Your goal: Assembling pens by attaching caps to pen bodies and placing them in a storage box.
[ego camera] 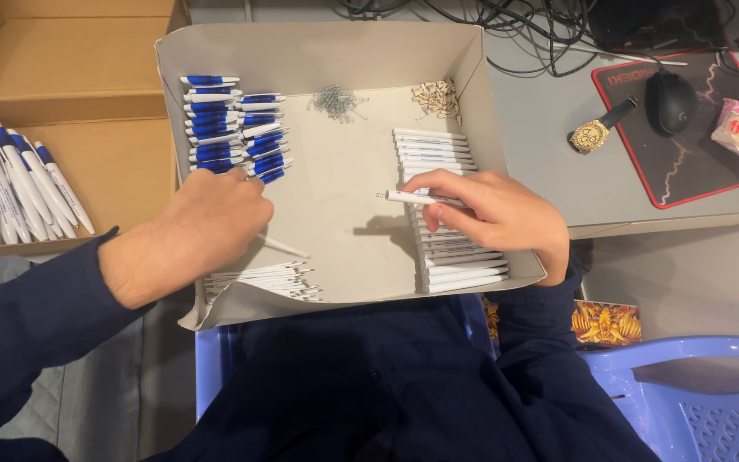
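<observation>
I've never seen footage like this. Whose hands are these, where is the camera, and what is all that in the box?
There is no machine: a person wears a camera on the head, looking down at their own two hands. A shallow cardboard tray rests over their lap. It holds blue-and-white pen halves, a row of white pen barrels, thin white refills, and small heaps of metal springs and tiny pale parts. The right hand pinches one white barrel. The left hand reaches toward the blue pieces, fingers hidden. Finished pens lie in a box at left.
</observation>
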